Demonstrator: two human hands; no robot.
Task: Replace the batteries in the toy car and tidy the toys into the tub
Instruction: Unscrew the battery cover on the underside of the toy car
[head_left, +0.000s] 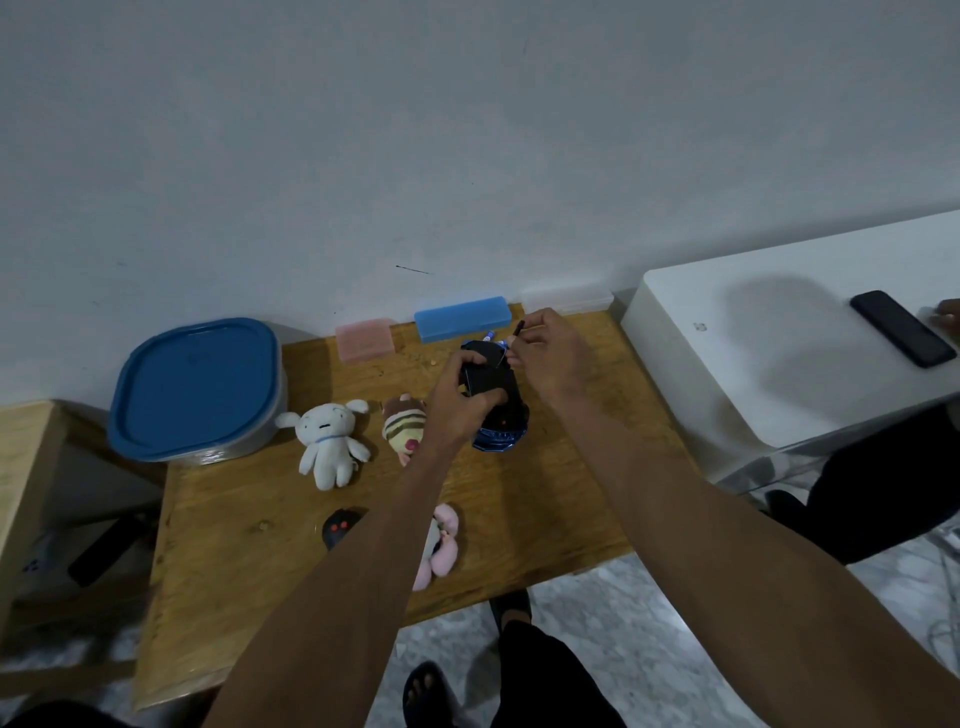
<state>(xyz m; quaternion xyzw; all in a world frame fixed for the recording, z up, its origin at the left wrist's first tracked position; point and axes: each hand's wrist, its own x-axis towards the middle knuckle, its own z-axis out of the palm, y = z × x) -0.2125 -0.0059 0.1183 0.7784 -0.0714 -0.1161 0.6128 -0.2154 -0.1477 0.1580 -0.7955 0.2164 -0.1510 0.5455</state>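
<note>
A: Legible text, labels, brands or numbers anywhere?
B: None. Small grey mark on the white appliance (698, 327), too small to read. Faint embossing on the blue tub lid (200, 387), unreadable. Blue-and-white label at the toy car (496, 402), blurred.

Grainy wooden table (249, 499), fuzzy cloth plush toys (332, 441), seemingly plastic tub (197, 389).
</note>
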